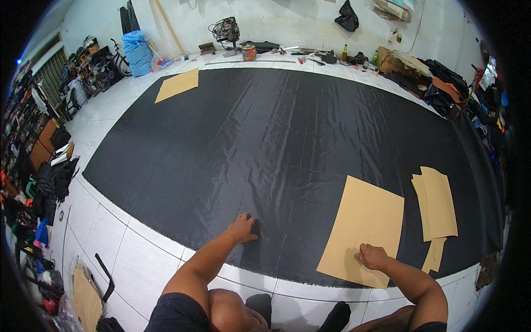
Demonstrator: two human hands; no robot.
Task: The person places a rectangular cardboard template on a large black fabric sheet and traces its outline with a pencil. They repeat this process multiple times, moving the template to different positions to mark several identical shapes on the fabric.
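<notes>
Your two bare arms, reaching forward.
Your left hand (243, 227) is pressing flat, fingers together; your right hand (373, 257) is curling loosely, knuckles up.

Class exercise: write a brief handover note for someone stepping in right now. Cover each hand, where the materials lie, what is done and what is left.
Left hand: pressed flat on the black fabric, holding nothing.
Right hand: rests on the large cardboard pattern, possibly holding a small marker; too small to tell.
More pattern pieces lie to the right, another at the far left corner.
Done: fabric spread out, pattern placed.
Left: no traced outline or cuts visible yet.
</notes>
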